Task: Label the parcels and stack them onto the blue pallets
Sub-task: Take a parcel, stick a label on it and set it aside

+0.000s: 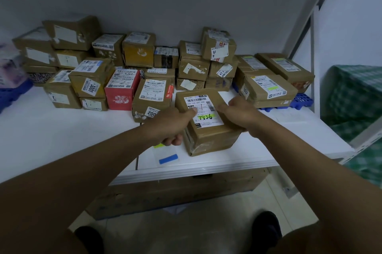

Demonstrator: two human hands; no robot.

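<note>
You stand at a white desk with both bare arms stretched forward. A brown cardboard parcel sits near the desk's front edge, a little right of its middle. Its top carries a white shipping label with a barcode and green handwritten digits on a yellow-green highlight.

Your left hand rests at the parcel's left side, thumb pressed on the label, the other fingers curled under; you cannot tell whether they pinch anything. Your right hand lies on the parcel's top right, fingers bent, the forefinger touching the label's right edge.

Just beside the left hand, on the desk, lies a white backing sheet with a blue strip and a yellow-green scrap.

Along the desk's back edge, against the grey wall, many labelled brown parcels are piled in rows, with one red box among them. At the back right corner, flat parcels rest on a blue pallet. Another blue pallet edge shows at the far left.
</note>
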